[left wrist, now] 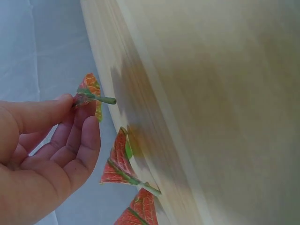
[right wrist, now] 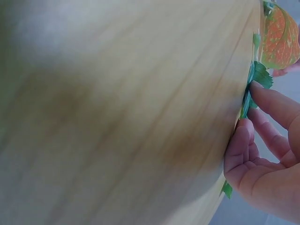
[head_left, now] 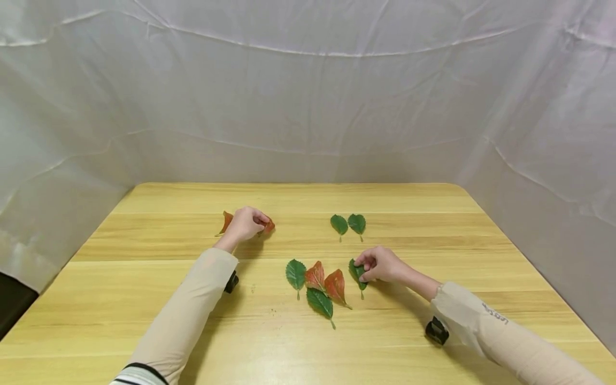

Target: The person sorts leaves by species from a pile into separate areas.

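At the back left of the table, my left hand [head_left: 245,224] pinches a red leaf [head_left: 269,226] between thumb and fingers. The left wrist view shows this red leaf [left wrist: 88,89] raised with its green stem sticking out. Another red leaf [head_left: 226,220] shows beside that hand. Two red leaves [left wrist: 121,164] lie near it in the left wrist view. Right of centre, my right hand [head_left: 382,264] pinches a green leaf [head_left: 356,272] by its edge, the stem pointing toward me. The fingers partly cover that leaf. In the right wrist view its thumb presses the green leaf [right wrist: 247,99].
Between the hands lie a green leaf [head_left: 295,274], two touching red leaves [head_left: 315,275] and a lower green leaf [head_left: 320,303]. Two green leaves [head_left: 339,224] sit side by side farther back. White cloth [head_left: 308,107] hangs around the wooden table [head_left: 289,353].
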A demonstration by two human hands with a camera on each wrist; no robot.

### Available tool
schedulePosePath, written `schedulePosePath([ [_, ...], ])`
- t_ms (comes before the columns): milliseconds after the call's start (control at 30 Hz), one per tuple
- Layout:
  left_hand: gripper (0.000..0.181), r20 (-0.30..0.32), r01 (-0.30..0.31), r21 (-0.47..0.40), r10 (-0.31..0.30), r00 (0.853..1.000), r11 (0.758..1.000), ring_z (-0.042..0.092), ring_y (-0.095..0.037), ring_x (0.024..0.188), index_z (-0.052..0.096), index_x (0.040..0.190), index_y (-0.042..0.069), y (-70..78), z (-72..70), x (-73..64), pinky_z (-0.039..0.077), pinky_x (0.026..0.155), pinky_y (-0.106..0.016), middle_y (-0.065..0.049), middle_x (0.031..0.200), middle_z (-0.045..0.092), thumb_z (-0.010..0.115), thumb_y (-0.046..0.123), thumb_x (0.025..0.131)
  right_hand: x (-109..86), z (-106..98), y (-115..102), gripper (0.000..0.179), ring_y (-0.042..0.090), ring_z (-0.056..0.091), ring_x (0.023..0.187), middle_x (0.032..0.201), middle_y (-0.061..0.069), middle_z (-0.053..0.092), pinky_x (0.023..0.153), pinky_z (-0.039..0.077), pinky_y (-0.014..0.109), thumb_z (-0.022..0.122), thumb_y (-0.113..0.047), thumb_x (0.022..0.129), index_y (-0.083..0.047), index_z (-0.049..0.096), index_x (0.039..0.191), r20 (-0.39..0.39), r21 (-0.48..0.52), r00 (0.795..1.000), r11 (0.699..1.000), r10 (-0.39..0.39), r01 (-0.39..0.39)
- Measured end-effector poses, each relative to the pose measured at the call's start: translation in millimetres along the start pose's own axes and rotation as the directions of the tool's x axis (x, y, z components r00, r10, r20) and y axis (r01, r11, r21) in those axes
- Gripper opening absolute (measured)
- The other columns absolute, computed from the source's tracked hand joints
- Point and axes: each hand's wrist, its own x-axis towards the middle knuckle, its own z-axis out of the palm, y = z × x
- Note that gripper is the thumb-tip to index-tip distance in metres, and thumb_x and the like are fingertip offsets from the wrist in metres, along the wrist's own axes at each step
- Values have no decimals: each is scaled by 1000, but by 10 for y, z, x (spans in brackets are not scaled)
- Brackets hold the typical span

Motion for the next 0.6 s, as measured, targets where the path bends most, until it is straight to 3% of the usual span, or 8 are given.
schedulePosePath([
  [267, 19, 50, 34, 10, -34, 998, 999, 57, -29, 90, 66, 98, -5, -5, -5, -5, 48, 73, -34, -17, 96, 63, 57, -7, 82, -3, 4, -1, 24, 11, 45, 59, 64, -1, 51, 51, 38, 21, 73, 3, 67, 6, 64, 89, 1, -1, 1000, 1000, -6, 6],
  [600, 17, 58, 65, 22, -67, 996, 998, 55, -30, 94, 66, 97, -3, 12, -35, -39, 45, 80, -39, -18, 100, 62, 58, -3, 83, -13, -2, -17, 25, 12, 46, 59, 66, 1, 52, 52, 40, 23, 74, 0, 67, 5, 65, 89, 1, 11, 1000, 1000, -17, 17],
])
